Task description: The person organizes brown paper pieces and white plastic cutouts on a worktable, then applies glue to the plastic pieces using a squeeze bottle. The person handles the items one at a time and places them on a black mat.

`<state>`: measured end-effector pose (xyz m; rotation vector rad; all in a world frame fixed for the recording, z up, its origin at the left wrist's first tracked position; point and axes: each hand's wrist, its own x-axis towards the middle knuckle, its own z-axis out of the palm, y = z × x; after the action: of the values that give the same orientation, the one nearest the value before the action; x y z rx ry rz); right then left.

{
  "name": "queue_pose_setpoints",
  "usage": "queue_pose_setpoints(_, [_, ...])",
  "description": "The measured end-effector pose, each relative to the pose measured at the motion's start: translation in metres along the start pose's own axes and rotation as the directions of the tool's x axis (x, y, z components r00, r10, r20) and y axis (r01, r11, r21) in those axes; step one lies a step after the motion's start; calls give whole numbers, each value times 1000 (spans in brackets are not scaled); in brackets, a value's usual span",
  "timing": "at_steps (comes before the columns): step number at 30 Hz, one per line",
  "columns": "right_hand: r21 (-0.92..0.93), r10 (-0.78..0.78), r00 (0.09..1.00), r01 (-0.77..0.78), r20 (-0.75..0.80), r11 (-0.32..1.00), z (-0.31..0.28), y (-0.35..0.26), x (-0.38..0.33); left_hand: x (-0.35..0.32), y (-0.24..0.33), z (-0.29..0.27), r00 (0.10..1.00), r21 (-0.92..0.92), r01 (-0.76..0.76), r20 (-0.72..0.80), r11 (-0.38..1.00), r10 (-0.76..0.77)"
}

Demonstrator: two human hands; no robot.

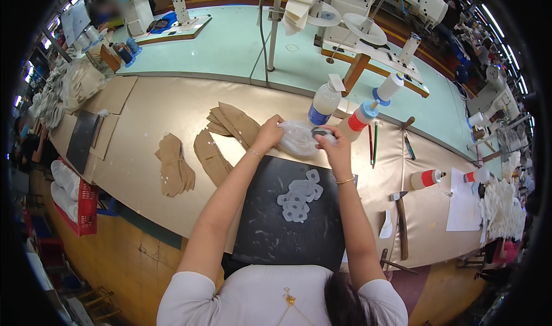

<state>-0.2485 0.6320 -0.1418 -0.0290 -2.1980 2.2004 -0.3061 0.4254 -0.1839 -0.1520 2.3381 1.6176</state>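
Observation:
A crumpled clear plastic bag (299,138) lies at the far edge of a black board (264,217). My left hand (270,133) is closed on the bag's left side. At its right side, my right hand (336,149) pinches a small dark and grey thing (324,133), whose kind I cannot make out. Nearer to me on the board is a loose cluster of small grey, translucent pieces (299,196), several with a hole in the middle. Brown paper-like cut pieces (175,168) lie in bundles left of my left arm.
Beyond my hands stand a clear bottle with a blue label (324,104) and a red-banded bottle (359,119). Pencils (373,145), a hammer (402,225) and another red-banded bottle (426,179) lie to the right. A red basket (86,211) sits lower left; sewing machines (368,35) stand behind.

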Motion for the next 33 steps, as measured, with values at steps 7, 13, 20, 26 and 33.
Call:
queue_pose_setpoints(7, [256,115,988,-86,-100,963,-39,-2,-31,-19,12,3,972,202,-115,226,973,68])
queue_pose_setpoints(13, [285,168,981,-135,-93,949,-44,7,-41,-27,20,24,904,300,-410,258,861,340])
queue_pose_setpoints(20, [271,194,976,-161,-100,949,-42,13,-45,-18,32,40,956,-585,234,284,776,-74])
queue_pose_setpoints(26, [215,186,977,-160,-107,964,-35,30,-17,-27,38,63,970,-238,-122,176,964,166])
queue_pose_setpoints(33, [-317,-50,975,-21,-215,948,-15,66,30,-33,35,67,905,180,-424,116,888,409])
